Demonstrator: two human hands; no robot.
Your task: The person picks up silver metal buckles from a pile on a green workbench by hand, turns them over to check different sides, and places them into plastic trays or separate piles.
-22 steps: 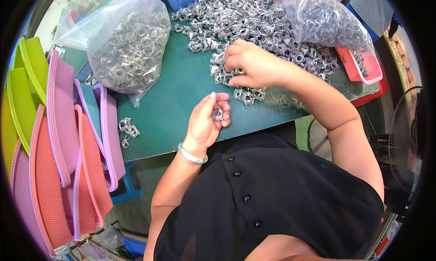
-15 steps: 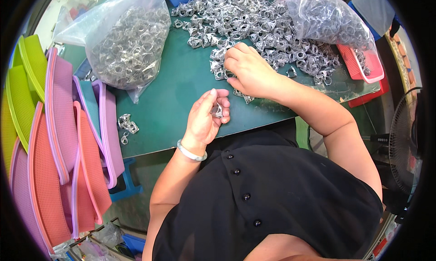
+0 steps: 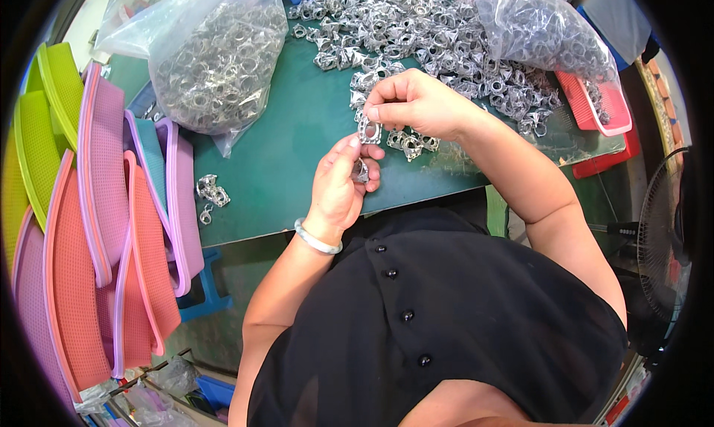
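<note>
Pinching metal piece point(image 3: 370, 130) in my right hand point(image 3: 418, 106), above frame centre, second piece point(image 3: 361, 171) curled in my left hand point(image 3: 336, 183); shallow fingertip hold could slip, dropping one onto surface point(image 3: 301, 122).

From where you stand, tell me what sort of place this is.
Probably a small-parts workshop: a heap of metal parts on a green table, a clear bag of more, and colourful plastic baskets.

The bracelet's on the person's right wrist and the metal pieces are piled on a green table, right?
Not quite: the head view shows the bracelet on the left wrist. The metal pieces are indeed piled on a green table.
</note>
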